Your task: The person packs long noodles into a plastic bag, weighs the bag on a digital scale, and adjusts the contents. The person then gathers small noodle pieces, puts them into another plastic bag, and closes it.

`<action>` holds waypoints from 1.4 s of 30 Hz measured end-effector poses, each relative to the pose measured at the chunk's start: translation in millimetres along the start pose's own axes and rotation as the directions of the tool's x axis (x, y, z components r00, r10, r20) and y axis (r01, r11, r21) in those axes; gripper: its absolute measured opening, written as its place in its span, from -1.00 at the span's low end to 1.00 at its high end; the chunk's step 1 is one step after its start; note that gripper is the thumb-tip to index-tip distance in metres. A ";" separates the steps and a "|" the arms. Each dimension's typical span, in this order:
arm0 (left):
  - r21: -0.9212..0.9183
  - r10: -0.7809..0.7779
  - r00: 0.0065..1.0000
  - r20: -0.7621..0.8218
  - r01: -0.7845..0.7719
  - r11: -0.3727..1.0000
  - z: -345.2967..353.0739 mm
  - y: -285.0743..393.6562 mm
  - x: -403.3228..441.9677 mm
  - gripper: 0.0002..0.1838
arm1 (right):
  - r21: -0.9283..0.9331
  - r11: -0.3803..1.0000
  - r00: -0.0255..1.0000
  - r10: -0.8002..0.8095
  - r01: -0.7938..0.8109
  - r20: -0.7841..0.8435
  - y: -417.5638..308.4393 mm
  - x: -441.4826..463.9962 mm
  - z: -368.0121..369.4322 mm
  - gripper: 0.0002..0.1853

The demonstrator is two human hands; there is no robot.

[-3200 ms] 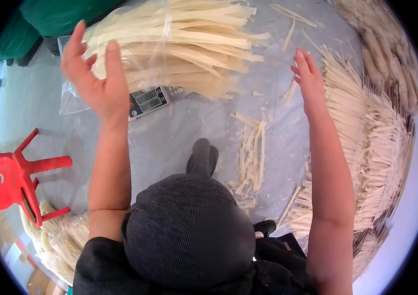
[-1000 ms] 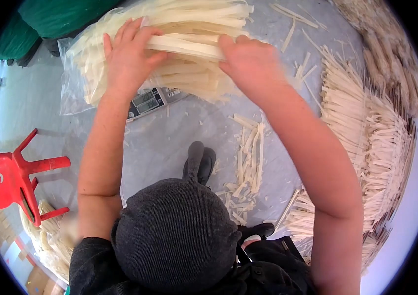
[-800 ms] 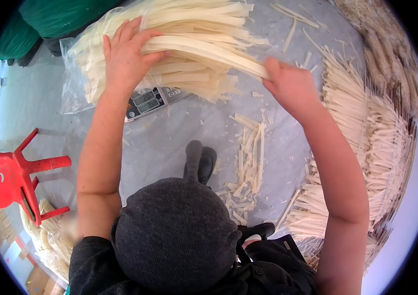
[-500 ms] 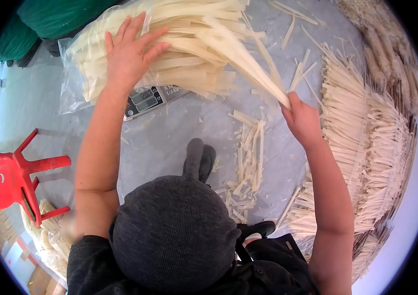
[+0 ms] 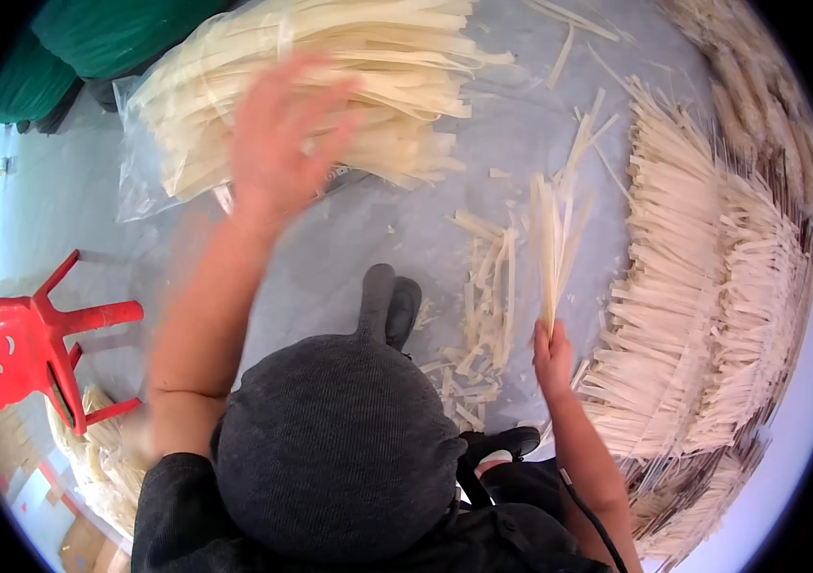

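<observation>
My right hand (image 5: pixel 552 358) is closed round one end of a small bunch of pale flat strips (image 5: pixel 552 244), like wide dried noodles, whose loose ends fan out away from me. My left hand (image 5: pixel 282 143), smeared by motion, has its fingers spread and appears to hold nothing. It hovers over the near side of a large pile of pale strips (image 5: pixel 359 48) lying on clear plastic (image 5: pixel 144 177). Under the pile sits a digital scale (image 5: pixel 342 178), mostly hidden by the strips and my left hand and forearm.
Broken strips (image 5: pixel 491 301) litter the grey floor (image 5: pixel 330 248). Rows of bundled strips (image 5: pixel 669 315) line the right side. A red plastic stool (image 5: pixel 20 349) stands at the left; green sacks (image 5: pixel 120 33) are at the back left. A dark cap (image 5: pixel 340 458) blocks the lower middle.
My right hand has drawn the bunch away from the pile, down toward me, and the strips now point away from me. My left hand has lifted off the pile and shifted right and nearer.
</observation>
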State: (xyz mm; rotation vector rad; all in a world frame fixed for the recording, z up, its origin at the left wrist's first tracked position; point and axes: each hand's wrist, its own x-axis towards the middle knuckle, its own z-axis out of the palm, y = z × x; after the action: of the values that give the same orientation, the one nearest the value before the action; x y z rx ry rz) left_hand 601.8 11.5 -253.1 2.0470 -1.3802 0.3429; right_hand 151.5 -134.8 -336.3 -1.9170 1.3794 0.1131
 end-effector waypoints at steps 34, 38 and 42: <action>-0.060 0.276 0.114 0.954 0.978 -0.197 106.0 117.0 -131.2 -0.45 | 0.596 0.797 0.910 -0.169 -0.100 0.379 -48.3 -31.8 75.9 -0.83; -0.089 0.281 0.181 0.943 0.946 -0.313 108.5 118.1 -131.5 -0.42 | 0.708 0.656 0.886 -0.126 -0.263 0.446 -78.7 -33.2 64.1 -0.88; -0.098 0.241 0.200 0.950 0.921 -0.377 104.9 119.2 -128.5 -0.38 | 0.761 0.597 0.924 -0.086 -0.252 0.373 -71.8 -14.8 67.5 -0.78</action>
State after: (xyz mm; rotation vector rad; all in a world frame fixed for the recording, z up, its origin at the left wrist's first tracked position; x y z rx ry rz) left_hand 427.3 10.1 -359.4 0.8881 -0.1211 -1.9260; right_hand 229.1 -72.4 -339.8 -0.9822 0.9884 -0.0914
